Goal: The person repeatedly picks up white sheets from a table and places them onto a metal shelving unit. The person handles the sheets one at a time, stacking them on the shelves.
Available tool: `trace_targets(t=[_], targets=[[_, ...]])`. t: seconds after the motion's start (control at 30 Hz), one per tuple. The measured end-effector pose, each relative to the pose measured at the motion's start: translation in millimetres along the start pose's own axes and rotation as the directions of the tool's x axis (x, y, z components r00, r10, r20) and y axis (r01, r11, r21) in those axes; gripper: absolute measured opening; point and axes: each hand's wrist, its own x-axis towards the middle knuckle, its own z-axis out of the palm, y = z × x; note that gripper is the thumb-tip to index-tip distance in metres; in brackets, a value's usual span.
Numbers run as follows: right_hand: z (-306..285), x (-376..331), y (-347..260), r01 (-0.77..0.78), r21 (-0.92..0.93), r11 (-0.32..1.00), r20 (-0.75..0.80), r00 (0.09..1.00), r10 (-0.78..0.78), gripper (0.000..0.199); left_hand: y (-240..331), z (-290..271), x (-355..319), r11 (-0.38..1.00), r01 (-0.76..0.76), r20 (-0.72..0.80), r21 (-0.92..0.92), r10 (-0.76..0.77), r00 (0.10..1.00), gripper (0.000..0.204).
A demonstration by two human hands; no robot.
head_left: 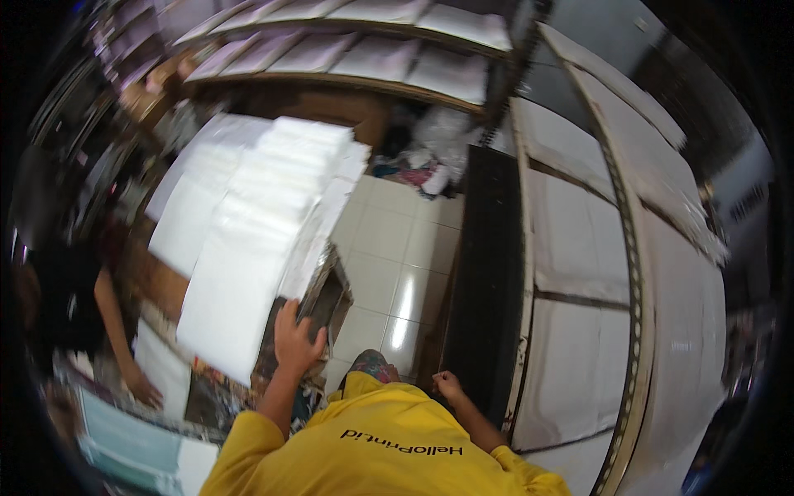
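A pile of white sheets (248, 240) lies along the brown surface (169, 285), on the side of its right edge, running from the far end down toward the near edge. It is bright white and layered, with soft ripples across its far half and a smoother near part that tapers to a corner; blur hides the single layers. Paler, faintly lilac sheets show at its far left.

By the near right corner of the surface, just beside the pile, is the left hand (299, 343), its fingers apart and straightened, thumb spread; whether it touches the edge, I cannot tell. Below that edge a box-like compartment opens toward the aisle.

Pale floor tiles (385, 248) form a narrow aisle between the surface's right edge and a long black panel (486, 273). The right hand (448, 385) is near the panel's near left edge, its fingers curled; whether they grip anything, I cannot tell.

Beyond the panel, a rack (635, 306) carries large white sheets. Clear plastic (442, 131) lies at the aisle's far end. At the left, another person's hand (145, 392) is near a white sheet.
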Motion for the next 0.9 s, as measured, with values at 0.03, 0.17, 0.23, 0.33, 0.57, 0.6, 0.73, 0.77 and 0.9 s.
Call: trace_targets(t=[0.03,0.17,0.23,0.33,0.57,0.6,0.73,0.77,0.9], targets=[[1.6,12.7,22.5,0.028,-0.023,0.999,0.009,1.0,-0.028,0.016,-0.4,-2.7,-0.7,1.0,0.008,-0.005,-0.008,-0.008,1.0,0.03],[-8.9,18.3,60.6,0.165,-0.273,0.948,0.03,0.986,-0.163,0.025,-2.1,-9.0,-7.5,0.999,0.044,-0.019,-0.007,-0.044,0.999,0.03],[-17.7,22.9,72.7,0.088,-0.339,0.937,0.042,0.996,-0.079,0.028,-3.9,-6.6,-7.6,0.999,0.047,-0.021,-0.011,-0.047,0.999,0.029],[-30.5,30.0,80.4,0.026,-0.368,0.929,0.001,1.0,-0.027,0.029,-0.5,-7.0,-2.6,0.998,0.059,-0.02,-0.022,-0.059,0.998,0.029],[-40.0,5.0,15.9,-0.015,-0.347,0.938,-0.03,1.0,0.005,0.025,-2.2,-8.3,-3.9,0.996,0.088,0.016,-0.028,-0.088,0.996,0.029],[-38.0,-1.6,3.5,-0.054,-0.306,0.951,-0.027,0.998,0.048,0.024,-1.7,-8.8,-2.9,0.996,0.083,0.018,-0.023,-0.082,0.996,0.029],[-31.2,0.4,-2.6,-0.036,-0.271,0.962,-0.038,0.999,0.026,0.026,-1.1,-11.2,-3.5,0.997,0.08,0.016,-0.012,-0.08,0.997,0.031],[-29.1,2.2,-1.7,-0.029,-0.27,0.962,-0.039,0.999,0.019,0.026,-1.5,-11.0,-4.1,0.997,0.077,0.009,-0.011,-0.077,0.997,0.031],[-24.6,5.0,10.8,0.065,-0.272,0.96,-0.024,0.997,-0.075,0.028,-2.2,-6.4,-5.6,0.999,0.05,-0.002,0.001,-0.05,0.999,0.032]])
